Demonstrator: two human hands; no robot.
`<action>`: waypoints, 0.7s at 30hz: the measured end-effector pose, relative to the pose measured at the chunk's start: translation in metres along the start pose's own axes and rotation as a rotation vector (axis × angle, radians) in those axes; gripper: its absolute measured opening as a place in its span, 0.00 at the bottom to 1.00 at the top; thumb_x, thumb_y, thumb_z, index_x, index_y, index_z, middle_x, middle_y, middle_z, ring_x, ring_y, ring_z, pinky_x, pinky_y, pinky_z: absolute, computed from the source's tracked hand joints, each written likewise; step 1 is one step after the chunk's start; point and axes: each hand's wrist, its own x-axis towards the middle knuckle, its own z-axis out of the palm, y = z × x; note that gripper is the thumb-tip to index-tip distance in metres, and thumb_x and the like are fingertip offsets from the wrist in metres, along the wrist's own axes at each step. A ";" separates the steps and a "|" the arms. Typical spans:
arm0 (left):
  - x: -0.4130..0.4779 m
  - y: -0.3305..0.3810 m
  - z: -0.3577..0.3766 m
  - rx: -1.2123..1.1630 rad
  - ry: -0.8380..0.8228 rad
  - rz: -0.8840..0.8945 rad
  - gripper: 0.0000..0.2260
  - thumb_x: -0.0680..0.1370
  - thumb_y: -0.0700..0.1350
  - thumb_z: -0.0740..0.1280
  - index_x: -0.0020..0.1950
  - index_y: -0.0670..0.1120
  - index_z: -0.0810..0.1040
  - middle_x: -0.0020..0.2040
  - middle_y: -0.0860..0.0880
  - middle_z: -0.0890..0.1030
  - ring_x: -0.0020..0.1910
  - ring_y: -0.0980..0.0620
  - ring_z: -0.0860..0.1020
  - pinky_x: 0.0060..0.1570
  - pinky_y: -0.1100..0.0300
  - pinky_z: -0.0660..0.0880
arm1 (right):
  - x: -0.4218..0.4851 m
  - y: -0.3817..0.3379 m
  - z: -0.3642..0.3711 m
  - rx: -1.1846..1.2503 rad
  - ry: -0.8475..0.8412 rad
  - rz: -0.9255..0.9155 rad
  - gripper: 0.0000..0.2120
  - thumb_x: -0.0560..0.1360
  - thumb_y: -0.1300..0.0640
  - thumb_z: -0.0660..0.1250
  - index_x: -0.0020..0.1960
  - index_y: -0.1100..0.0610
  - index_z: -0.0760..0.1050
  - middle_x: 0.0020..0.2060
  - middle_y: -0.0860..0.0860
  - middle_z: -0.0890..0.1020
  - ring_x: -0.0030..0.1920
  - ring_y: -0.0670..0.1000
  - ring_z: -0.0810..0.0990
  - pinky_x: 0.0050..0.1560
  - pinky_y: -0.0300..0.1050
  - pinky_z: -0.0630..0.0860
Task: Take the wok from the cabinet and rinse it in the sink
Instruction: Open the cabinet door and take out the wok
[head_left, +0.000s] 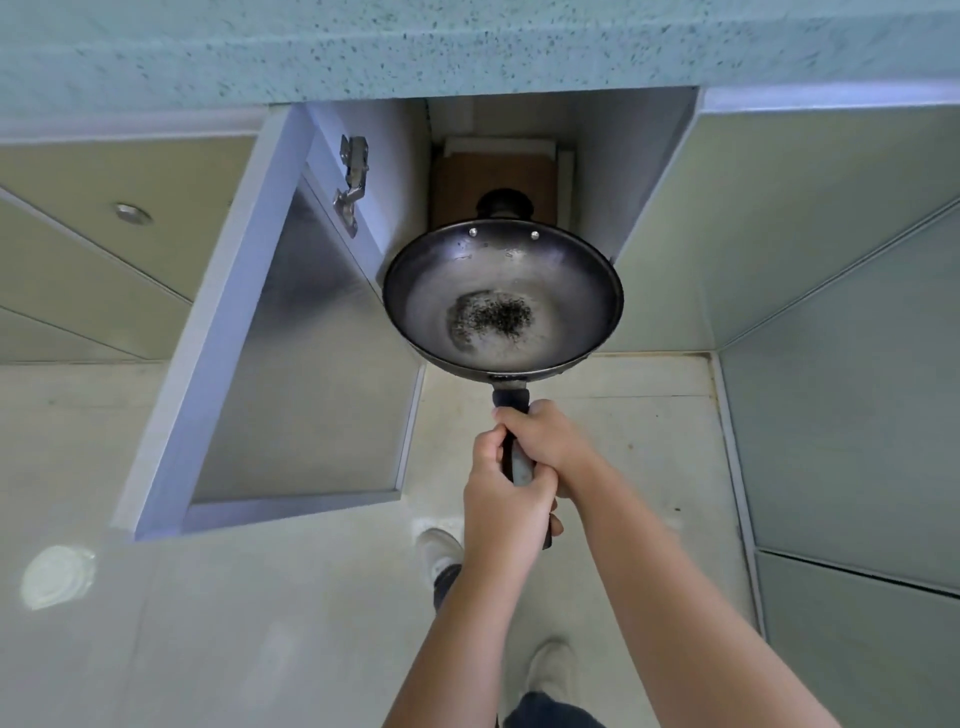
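A dark round wok with a burnt black patch in its middle hangs level in front of the open cabinet, just outside its opening. Both hands hold its long black handle. My right hand grips the handle nearer the bowl. My left hand grips it further back, toward the handle's end. The wok's small far helper handle points into the cabinet. The sink is not in view.
The cabinet door stands swung open to the left, its hinge showing. A wooden board stands inside at the back. A speckled countertop edge overhangs above. My two shoes stand on the pale tiled floor.
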 end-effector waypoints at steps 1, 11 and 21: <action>-0.010 -0.004 0.001 0.002 0.002 0.000 0.17 0.73 0.40 0.63 0.60 0.54 0.71 0.29 0.48 0.76 0.18 0.53 0.72 0.21 0.63 0.69 | -0.009 0.005 -0.001 -0.001 -0.003 -0.006 0.16 0.76 0.58 0.61 0.31 0.58 0.66 0.25 0.51 0.71 0.26 0.48 0.70 0.23 0.35 0.68; -0.112 -0.040 0.000 0.024 -0.049 -0.001 0.18 0.74 0.39 0.63 0.61 0.54 0.70 0.33 0.46 0.78 0.18 0.53 0.72 0.20 0.63 0.68 | -0.100 0.058 -0.004 -0.001 0.047 0.002 0.17 0.76 0.58 0.62 0.30 0.58 0.64 0.25 0.53 0.70 0.27 0.50 0.70 0.32 0.43 0.67; -0.204 -0.049 -0.010 0.129 -0.183 0.104 0.18 0.75 0.42 0.64 0.62 0.55 0.70 0.35 0.50 0.79 0.20 0.52 0.72 0.19 0.63 0.68 | -0.198 0.086 -0.016 0.209 0.161 -0.057 0.17 0.77 0.61 0.61 0.30 0.58 0.61 0.12 0.44 0.68 0.13 0.40 0.67 0.16 0.29 0.62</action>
